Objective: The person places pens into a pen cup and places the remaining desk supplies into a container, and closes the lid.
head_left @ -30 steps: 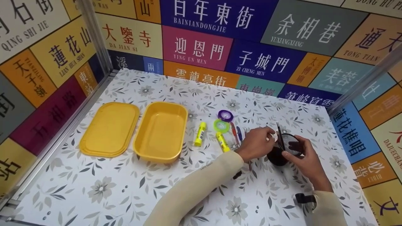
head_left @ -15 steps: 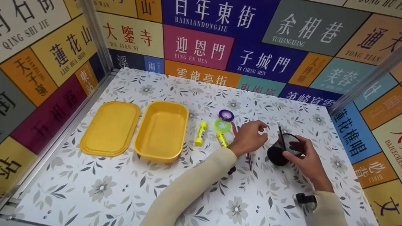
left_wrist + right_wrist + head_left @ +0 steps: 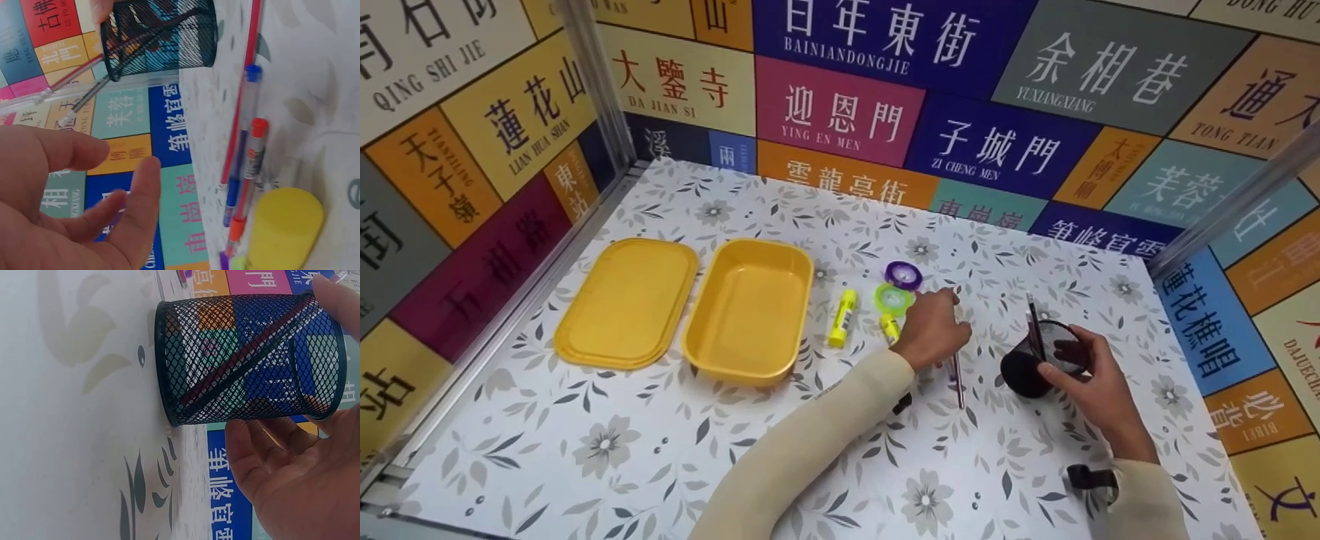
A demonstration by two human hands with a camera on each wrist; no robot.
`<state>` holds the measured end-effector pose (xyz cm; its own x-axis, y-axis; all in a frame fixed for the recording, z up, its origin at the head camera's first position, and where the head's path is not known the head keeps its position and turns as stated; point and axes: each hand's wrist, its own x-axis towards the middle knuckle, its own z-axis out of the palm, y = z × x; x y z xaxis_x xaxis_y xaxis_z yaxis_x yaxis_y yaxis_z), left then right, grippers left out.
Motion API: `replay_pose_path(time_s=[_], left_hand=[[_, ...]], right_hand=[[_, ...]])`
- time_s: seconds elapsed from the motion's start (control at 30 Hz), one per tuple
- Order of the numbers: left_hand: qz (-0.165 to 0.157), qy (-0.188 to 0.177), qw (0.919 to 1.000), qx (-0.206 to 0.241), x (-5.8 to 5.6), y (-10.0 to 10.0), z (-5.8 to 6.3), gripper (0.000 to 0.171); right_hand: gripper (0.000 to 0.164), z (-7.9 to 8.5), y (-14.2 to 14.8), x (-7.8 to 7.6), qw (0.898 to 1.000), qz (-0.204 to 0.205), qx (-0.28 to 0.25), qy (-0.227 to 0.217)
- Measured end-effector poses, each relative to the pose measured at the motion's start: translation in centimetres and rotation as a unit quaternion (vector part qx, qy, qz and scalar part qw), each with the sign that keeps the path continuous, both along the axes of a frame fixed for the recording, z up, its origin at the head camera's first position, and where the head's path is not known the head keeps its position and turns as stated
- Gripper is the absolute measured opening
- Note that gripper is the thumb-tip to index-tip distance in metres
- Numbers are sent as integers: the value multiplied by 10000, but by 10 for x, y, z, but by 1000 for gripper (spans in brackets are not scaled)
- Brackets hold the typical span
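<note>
Okay, I've got right hand [image 3: 1096, 381] gripping black cylindrical mesh cup [image 3: 253, 377], left hand [image 3: 931, 328] slack-fingered near clear red-capped pen [image 3: 255, 160].

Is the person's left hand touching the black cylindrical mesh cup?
Apart: the head view shows white floral-patterned tabletop between the left hand and the black cylindrical mesh cup.

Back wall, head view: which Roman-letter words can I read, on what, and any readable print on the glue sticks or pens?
"DA JIAN SI": cream panel
"BAINIANDONGJIE": upper dark blue panel
"YING EN MEN": pink panel
"ZI CHENG MEN": lower dark blue panel
"YUXIANGXIANG": grey panel
"TONG TIAN": tan panel
"DONG HU", cut off: white panel
Other Roman lines there: too small, blurred or cut.
Glue sticks, pens: print too small or blurred.
</note>
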<state>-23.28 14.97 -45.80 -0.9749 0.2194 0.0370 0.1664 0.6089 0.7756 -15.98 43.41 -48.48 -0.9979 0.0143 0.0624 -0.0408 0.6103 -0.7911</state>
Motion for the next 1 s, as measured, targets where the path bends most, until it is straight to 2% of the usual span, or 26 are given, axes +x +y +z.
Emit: replay_pose_path(time_s=[0.13,0.27,0.53,0.7,0.77,0.93,1.0], left_hand=[[166,-179,9996,-146,-3,-1,-5,30],[273,-202,9990,-295,-4,1,-9,22],[511,197,9947,-868,-4,8,-21,29],[597,240,9937,-923,-4,12,-29,30],[628,272,9933,-932,-5,12,-32,34],[680,364,9915,-1049,-9,11,-40,60],[661,348,9912,-1092,-10,10,-41,65]], right_hand=[[85,0,1,1,10000,-25,30,-52],[86,0,1,1,9999,-34,88,-93],[82,-1,1,0,10000,21,89,23],[84,0,0,0,10000,6,43,17],[84,0,0,0,10000,-7,34,13],[84,0,1,0,9999,-16,84,53],[83,0,1,0,9999,-15,77,64]])
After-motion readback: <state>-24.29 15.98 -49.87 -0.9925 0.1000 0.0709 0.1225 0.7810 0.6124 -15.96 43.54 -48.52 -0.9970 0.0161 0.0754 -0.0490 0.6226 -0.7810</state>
